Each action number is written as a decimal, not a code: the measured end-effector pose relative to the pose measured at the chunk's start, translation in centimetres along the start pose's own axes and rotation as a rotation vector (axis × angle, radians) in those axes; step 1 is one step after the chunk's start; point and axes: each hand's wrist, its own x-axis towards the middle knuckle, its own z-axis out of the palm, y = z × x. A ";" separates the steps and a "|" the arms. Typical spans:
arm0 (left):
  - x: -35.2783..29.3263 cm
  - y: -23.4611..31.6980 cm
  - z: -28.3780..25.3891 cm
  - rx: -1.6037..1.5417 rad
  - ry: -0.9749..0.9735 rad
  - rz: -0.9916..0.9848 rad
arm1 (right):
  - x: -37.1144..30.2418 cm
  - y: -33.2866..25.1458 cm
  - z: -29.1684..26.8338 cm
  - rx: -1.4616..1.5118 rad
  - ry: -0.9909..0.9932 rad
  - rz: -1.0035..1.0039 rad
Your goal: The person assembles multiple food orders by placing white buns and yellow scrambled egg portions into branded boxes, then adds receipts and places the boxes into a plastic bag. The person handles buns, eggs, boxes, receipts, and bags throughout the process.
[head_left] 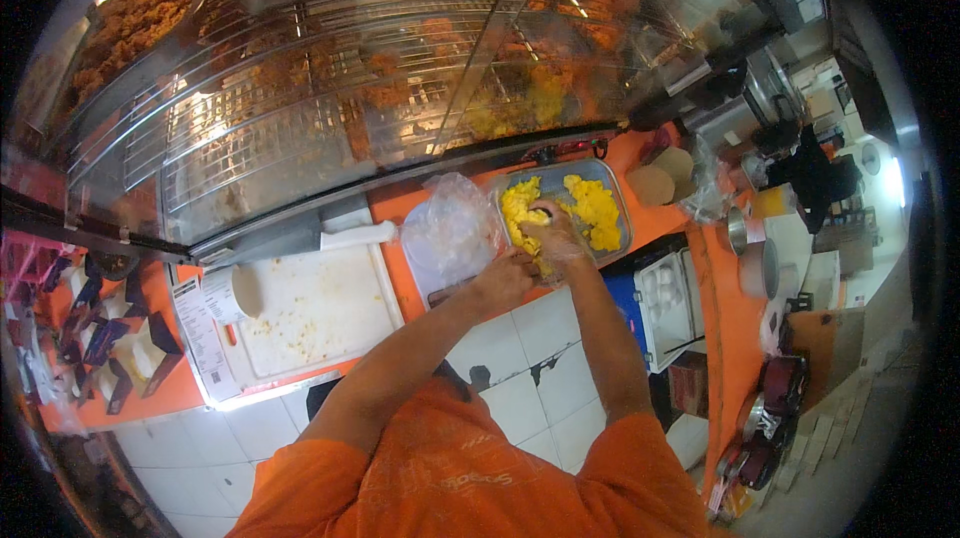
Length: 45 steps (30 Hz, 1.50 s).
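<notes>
A metal tray (626, 222) rests on the orange counter ahead of me. Pieces of wet-looking yellow-coated food (595, 210) lie in its right part, and more yellow food (520, 206) fills its left part. My right hand (556, 236), in what looks like a clear plastic glove, reaches into the left part with fingers curled on the food there. Next to the tray's near left corner, my left hand (506, 278) is closed; whatever its fingers hold is hidden. A crumpled clear plastic bag (455, 233) sits on a whitish lid or plate beside the tray.
Leftward lie a crumb-strewn white cutting board (330, 313), a white handle (358, 235), a paper cup (232, 294) and a printed slip (203, 343). A glass display case (330, 108) with wire racks and fried food stands beyond. Eggs (663, 288) sit in a container below right.
</notes>
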 end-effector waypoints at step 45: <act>-53.9 8.0 -29.1 0.294 1.628 -1.456 | 0.8 8.1 -9.2 -0.148 0.321 -0.090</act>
